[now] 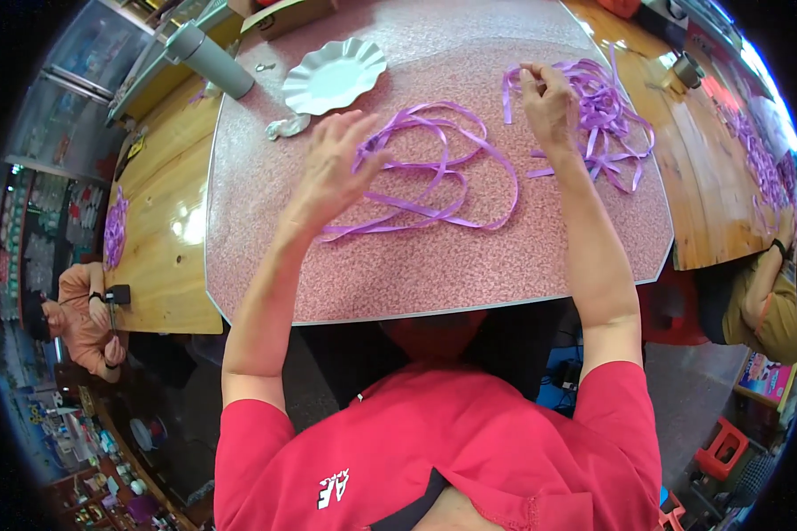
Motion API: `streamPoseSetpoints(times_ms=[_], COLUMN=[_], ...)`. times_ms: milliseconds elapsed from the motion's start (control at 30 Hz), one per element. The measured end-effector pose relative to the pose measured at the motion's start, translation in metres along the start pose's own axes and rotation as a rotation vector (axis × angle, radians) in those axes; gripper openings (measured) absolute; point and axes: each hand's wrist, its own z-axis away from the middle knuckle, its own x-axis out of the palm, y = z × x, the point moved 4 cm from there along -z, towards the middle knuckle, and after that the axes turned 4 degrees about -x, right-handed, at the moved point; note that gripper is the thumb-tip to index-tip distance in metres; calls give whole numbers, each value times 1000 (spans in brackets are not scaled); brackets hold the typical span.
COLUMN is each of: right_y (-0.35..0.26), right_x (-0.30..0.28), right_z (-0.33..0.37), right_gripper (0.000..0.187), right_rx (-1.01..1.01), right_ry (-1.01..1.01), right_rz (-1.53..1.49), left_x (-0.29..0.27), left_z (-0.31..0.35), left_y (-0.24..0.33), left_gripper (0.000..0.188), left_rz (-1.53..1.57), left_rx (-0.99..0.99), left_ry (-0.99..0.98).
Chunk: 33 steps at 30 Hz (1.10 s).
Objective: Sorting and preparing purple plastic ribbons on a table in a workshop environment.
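Observation:
Purple ribbon lies in wide loose loops [456,217] on the pink speckled table in front of me. My left hand [332,173] is over the left end of these loops, its fingers stretched and apart; a bit of the ribbon shows beside its fingertips. To the right is a tangled heap of the same purple ribbon [602,97]. My right hand [551,106] is at the heap's left edge, thumb and fingers bent together at the tips, where a strip of ribbon runs up to them. The palm side of this hand is partly hidden.
Beyond my left hand are a white scalloped plate [335,78], a grey-green tumbler [211,60] and a crumpled whitish piece [288,127]. A cardboard box [288,16] stands at the far edge. Wooden tables flank mine, with a person [88,310] seated left and another [762,296] right.

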Motion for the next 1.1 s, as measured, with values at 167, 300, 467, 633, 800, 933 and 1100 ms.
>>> streamPoseSetpoints(times_ms=[167, 300, 467, 633, 800, 933, 1100], right_y=[-16, -17, -20, 1, -27, -18, -19], right_x=[1, 25, 14, 19, 31, 36, 35], right_z=[9, 23, 6, 10, 33, 38, 37], right_gripper=[22, 19, 16, 28, 33, 32, 30], right_rx=[143, -246, -138, -546, -460, -464, -456], right_ry=[-416, -604, -366, -363, -501, -525, -496], right_rz=[257, 122, -447, 218, 290, 296, 268], left_x=[24, 13, -26, -38, -10, 37, 76], left_z=[24, 47, 69, 47, -9, -69, -101], left_y=[24, 10, -7, 9, 44, 59, 58], left_gripper=[78, 43, 20, 18, 19, 24, 18], left_rz=[-55, 158, 189, 187, 304, 144, -229], left_rx=[209, 272, 334, 306, 262, 295, 343], left_ry=[-218, -260, -103, 175, 163, 225, 169])
